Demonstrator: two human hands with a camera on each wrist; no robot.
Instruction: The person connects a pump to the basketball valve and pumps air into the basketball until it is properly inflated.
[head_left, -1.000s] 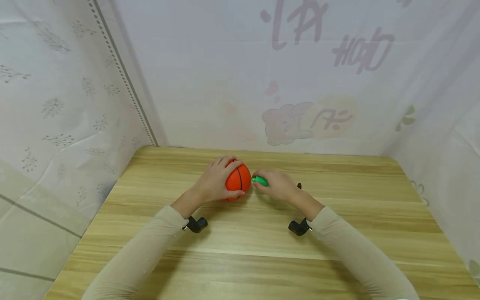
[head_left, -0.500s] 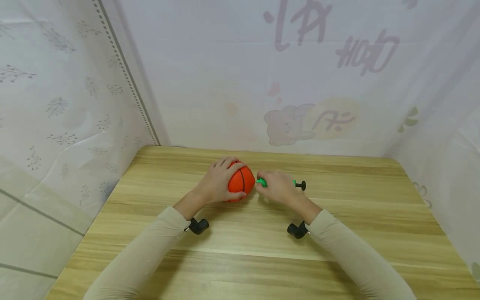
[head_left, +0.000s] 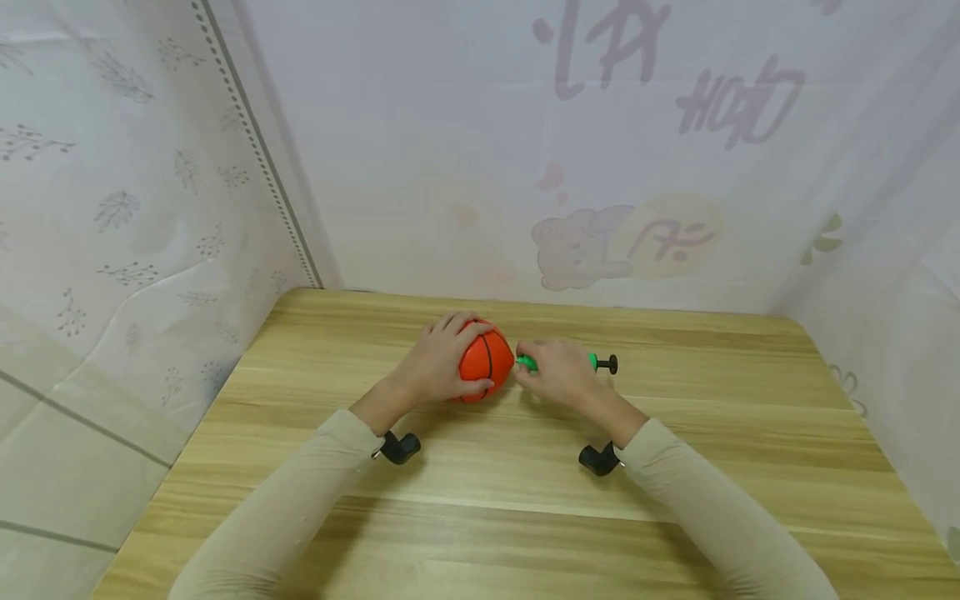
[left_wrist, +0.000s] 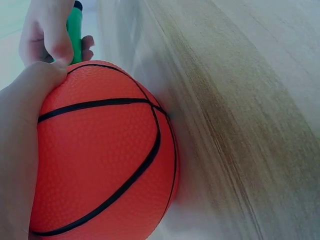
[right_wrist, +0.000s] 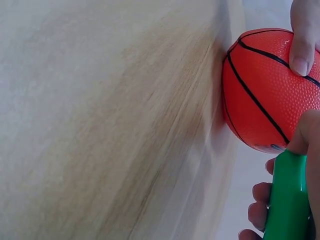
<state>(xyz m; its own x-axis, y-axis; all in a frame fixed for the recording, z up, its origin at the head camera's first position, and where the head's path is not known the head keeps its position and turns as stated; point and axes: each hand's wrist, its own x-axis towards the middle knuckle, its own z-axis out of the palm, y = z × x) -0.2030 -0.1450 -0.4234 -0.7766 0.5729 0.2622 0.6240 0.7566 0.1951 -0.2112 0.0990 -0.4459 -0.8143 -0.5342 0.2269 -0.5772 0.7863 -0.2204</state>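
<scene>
An orange-red toy basketball [head_left: 476, 367] with black seam lines sits on the wooden table. My left hand [head_left: 444, 360] grips it from the left, fingers over the far side and thumb on the near side. My right hand [head_left: 558, 371] holds a green ball pump [right_wrist: 287, 200], its fingers wrapped round the barrel. The pump lies roughly level, its front end right at the ball's right side. Behind the right hand its black plunger handle [head_left: 613, 364] sticks out. In the left wrist view, the left thumb [left_wrist: 42, 77] overlaps the right hand's fingertips where pump and ball meet.
A wood-grain table [head_left: 487, 542] spreads under both hands. Black curved mounts [head_left: 400, 448] sit at both wrists. Pale printed cloth [head_left: 420, 167] hangs behind the table and along its sides.
The pump's rear end and black plunger handle now show behind my right hand, where only a dark bit showed a second ago. Ball and hands are shifted slightly rightward, along with the whole view.
</scene>
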